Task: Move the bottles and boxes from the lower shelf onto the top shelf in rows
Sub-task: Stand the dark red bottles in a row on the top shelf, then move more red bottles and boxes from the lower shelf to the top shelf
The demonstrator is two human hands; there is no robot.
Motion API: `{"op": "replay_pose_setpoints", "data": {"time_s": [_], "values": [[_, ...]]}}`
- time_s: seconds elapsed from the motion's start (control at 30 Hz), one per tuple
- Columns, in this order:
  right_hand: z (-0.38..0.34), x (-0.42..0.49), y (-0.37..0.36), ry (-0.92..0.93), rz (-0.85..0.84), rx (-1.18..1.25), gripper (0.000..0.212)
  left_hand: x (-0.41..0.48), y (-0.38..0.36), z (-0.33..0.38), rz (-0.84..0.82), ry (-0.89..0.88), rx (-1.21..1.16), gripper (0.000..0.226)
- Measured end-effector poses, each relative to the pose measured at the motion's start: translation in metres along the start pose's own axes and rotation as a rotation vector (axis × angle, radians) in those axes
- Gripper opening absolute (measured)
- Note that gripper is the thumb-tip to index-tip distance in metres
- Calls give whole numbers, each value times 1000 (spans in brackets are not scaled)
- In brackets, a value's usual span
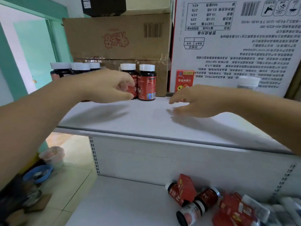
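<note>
We're mid-placement here, I'd say. Our left hand (107, 86) is up on the top shelf (146, 121) with its fingers (128, 79) curled round the held Fe bottle (130, 73). That bottle stands upright, touching or just beside the second Fe bottle (147, 83). Our right hand (197, 100) hovers low over the shelf near the red box (184, 79), fingers apart and loosely stretched, holding nothing. It's blurry though.

Next move, our guess: let go of the bottle once it lines up with its neighbour, then reach down for more. There's a pile of bottles and boxes (203, 203) on the lower shelf (122, 201), so lots left to do.

The Fe bottles are dark with red wraparound labels and white screw caps. They look smooth and rigid, easy enough to grab one-handed. A row of dark bottles (80, 67) with white caps stands further along the top shelf, behind our left wrist.
</note>
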State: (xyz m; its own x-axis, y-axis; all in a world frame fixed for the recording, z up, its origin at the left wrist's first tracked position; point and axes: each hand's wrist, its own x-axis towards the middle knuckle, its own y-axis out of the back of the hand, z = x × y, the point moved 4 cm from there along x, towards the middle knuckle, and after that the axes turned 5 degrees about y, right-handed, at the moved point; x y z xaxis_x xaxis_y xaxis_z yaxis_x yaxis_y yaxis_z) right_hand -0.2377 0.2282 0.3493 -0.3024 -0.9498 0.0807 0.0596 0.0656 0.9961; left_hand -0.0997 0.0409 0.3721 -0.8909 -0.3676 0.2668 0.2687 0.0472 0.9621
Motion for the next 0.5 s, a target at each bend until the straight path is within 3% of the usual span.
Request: {"op": "replay_pose_setpoints", "data": {"time_s": [0.07, 0.3, 0.5], "values": [[0, -26, 6, -17, 25, 29, 43, -25, -5, 5, -63, 13, -36, 40], [-15, -129, 10, -123, 139, 140, 37, -103, -6, 32, -33, -30, -118, 37], [-49, -214, -12, -206, 233, 132, 49, -161, -22, 54, 183, -168, -180, 30]]}}
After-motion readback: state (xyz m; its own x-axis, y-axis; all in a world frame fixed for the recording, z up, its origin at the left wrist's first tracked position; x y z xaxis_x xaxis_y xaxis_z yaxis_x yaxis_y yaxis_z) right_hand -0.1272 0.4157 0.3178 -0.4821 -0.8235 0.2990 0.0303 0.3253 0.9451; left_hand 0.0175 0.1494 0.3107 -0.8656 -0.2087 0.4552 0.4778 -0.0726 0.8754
